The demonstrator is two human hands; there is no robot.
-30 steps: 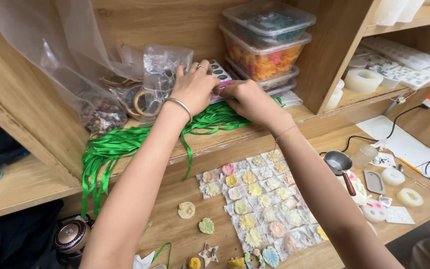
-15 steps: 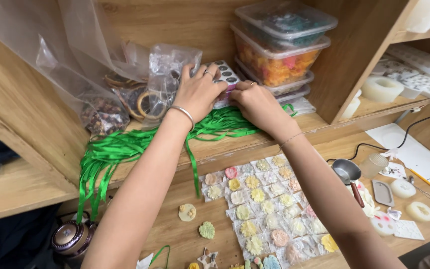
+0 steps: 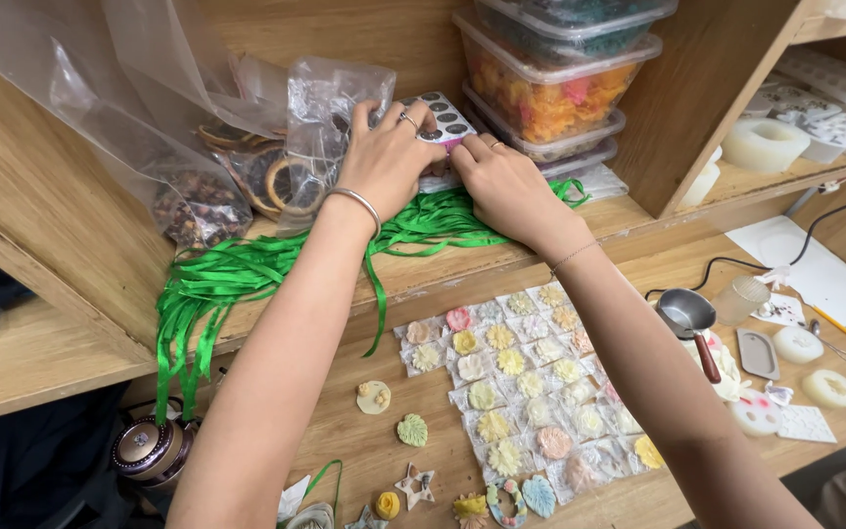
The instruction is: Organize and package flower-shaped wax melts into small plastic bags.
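Both my hands reach onto a wooden shelf (image 3: 629, 211). My left hand (image 3: 386, 157) rests its fingers on a small white tray of round wells (image 3: 440, 120), next to a crinkled clear plastic bag (image 3: 330, 108). My right hand (image 3: 501, 181) pinches the tray's near edge, where something pink shows. Below both hands a bundle of green ribbon (image 3: 247, 269) lies along the shelf and hangs over its front edge.
Stacked clear lidded boxes (image 3: 550, 88) with coloured pieces stand right of the tray. Bags of rings and dried bits (image 3: 217, 186) lie at left. On the table below are a sheet of small wrapped flower pieces (image 3: 526, 387), a small metal scoop (image 3: 689, 318) and white moulds (image 3: 829, 387).
My view has moved closer to the shelf. Both hands stay on the small tray, shifting slightly; the right hand now pinches its near edge.
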